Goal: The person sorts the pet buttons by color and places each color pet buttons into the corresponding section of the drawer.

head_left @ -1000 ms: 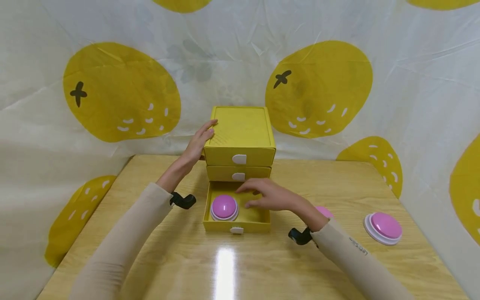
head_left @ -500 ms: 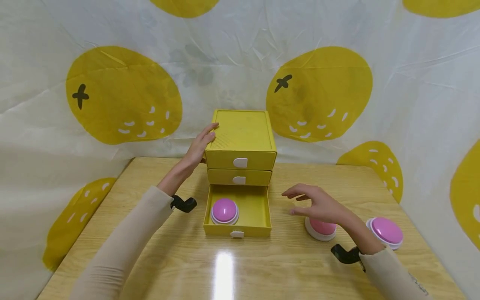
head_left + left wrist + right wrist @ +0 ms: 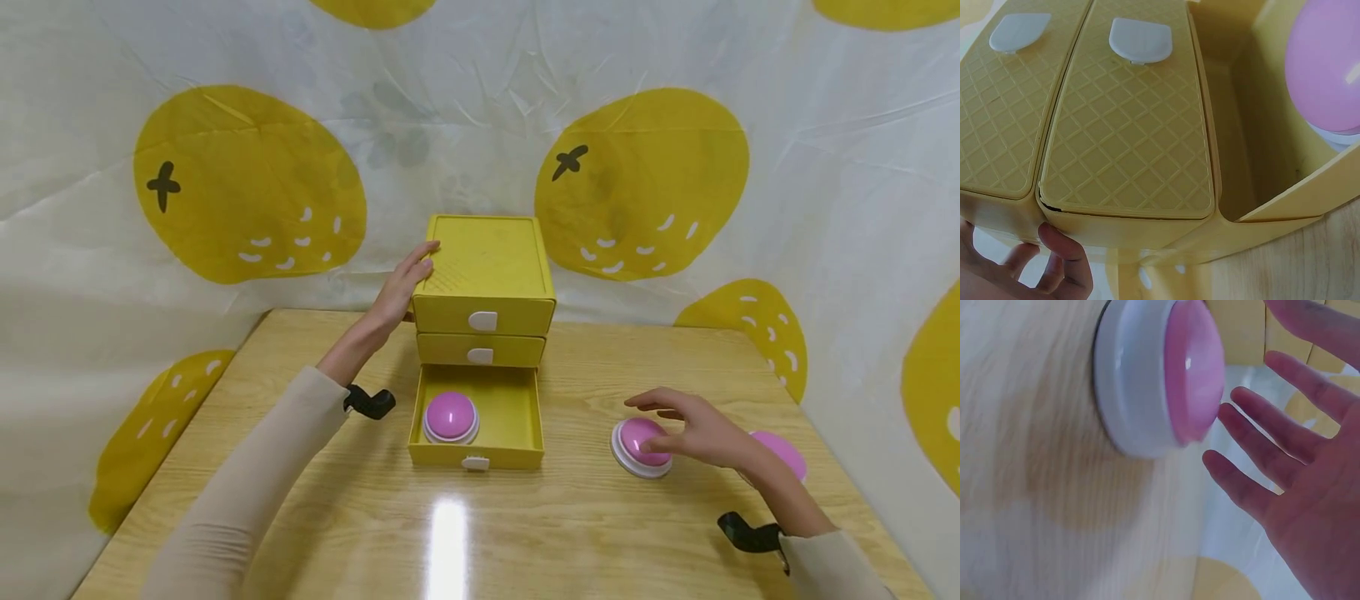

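Note:
My left hand (image 3: 396, 293) rests against the left side of a small yellow drawer cabinet (image 3: 491, 258), its fingertips on the top edge. The bottom drawer (image 3: 516, 417) is pulled out, and a pink push button (image 3: 450, 415) with a white base sits in its left part. To the right of the cabinet, my right hand (image 3: 701, 429) hovers with spread fingers over a second pink button (image 3: 1200, 375) on the table. In the right wrist view the fingers (image 3: 1244, 484) are near its dome; I cannot tell whether they touch it. Nothing is gripped.
A third pink button (image 3: 786, 452) lies farther right on the wooden table (image 3: 570, 533), partly hidden behind my right forearm. The two upper drawers (image 3: 1129, 125) are closed, with white pull tabs. A cloth printed with yellow fruit (image 3: 645, 183) hangs behind the table.
My right hand has moved away from the pulled-out drawer, to the right, and come over the second pink button. My left hand has stayed on the cabinet.

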`<state>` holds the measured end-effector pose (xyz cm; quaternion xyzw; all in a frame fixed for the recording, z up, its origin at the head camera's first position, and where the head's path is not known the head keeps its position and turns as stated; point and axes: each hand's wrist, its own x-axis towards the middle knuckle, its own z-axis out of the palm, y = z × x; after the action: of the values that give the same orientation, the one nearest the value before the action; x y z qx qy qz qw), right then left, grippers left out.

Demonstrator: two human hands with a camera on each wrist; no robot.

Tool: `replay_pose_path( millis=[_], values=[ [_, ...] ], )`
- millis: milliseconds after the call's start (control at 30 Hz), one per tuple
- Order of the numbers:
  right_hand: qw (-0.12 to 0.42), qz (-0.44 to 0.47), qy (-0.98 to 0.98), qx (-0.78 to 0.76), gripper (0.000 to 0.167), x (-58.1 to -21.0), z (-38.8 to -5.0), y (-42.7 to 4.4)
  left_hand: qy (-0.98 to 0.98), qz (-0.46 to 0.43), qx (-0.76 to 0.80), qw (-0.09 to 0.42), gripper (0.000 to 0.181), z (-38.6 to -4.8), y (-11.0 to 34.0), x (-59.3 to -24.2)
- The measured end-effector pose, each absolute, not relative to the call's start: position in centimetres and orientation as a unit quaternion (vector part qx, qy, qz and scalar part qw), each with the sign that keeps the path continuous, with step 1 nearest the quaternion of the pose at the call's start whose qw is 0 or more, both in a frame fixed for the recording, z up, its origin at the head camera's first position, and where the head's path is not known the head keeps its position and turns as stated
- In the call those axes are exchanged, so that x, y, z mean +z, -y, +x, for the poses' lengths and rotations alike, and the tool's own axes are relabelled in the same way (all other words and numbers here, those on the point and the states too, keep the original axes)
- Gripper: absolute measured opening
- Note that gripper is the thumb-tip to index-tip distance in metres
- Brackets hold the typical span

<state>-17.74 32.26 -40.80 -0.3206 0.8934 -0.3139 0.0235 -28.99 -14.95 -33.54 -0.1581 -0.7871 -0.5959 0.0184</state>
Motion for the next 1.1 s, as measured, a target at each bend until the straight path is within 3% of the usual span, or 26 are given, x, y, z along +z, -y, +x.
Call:
replay_pose_path(
  millis=[633, 1100],
  values=[
    [0.1, -0.282, -0.877, -0.376, 0.066, -42.9, -17.2, -34.0, 0.787, -0.161, -0.595, 0.02, 0.055, -29.1, 14.9, -33.5],
    [0.085, -0.298, -0.875, -0.371, 0.066, -43.5, -17.6, -34.0, 0.796, -0.141, -0.589, 0.015, 0.056, -28.9, 15.0, -33.7]
  ],
)
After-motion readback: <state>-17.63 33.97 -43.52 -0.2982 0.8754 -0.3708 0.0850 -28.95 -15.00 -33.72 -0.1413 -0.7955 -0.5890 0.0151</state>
